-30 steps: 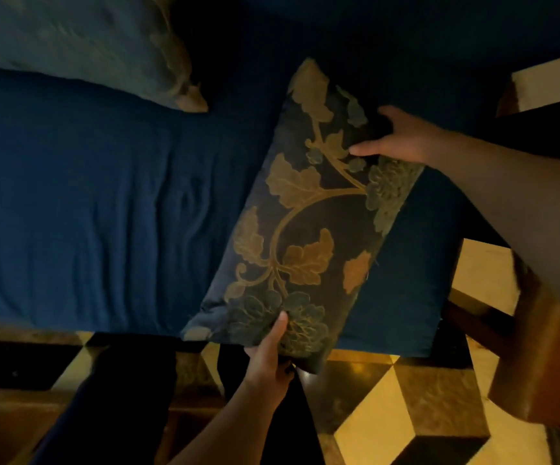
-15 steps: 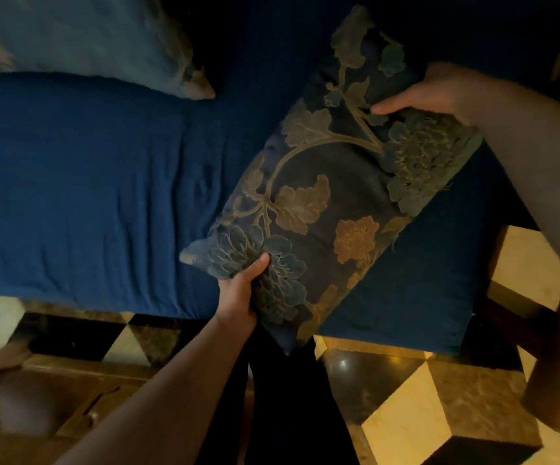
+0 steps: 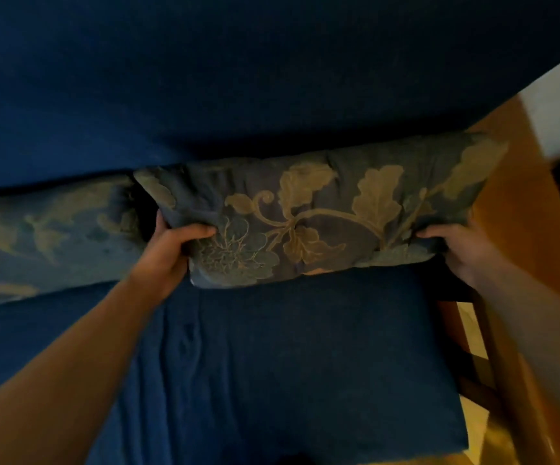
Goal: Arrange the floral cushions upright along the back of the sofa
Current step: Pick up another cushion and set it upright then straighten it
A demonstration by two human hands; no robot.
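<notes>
Blue sofa (image 3: 271, 78), with two floral cushions along its back. Held one cushion (image 3: 322, 213) up on its long edge against the backrest, near the wooden arm (image 3: 513, 182). Left hand (image 3: 168, 253) pinched its left end, thumb in front. Right hand (image 3: 466, 253) gripped its right end, fingers curled. Second cushion (image 3: 50, 239) leaned just beside it, blurry.

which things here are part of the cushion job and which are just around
Part of the job:
held floral cushion
second floral cushion
sofa back
left hand
right hand

Just around:
sofa seat
wooden side frame
floor
</notes>
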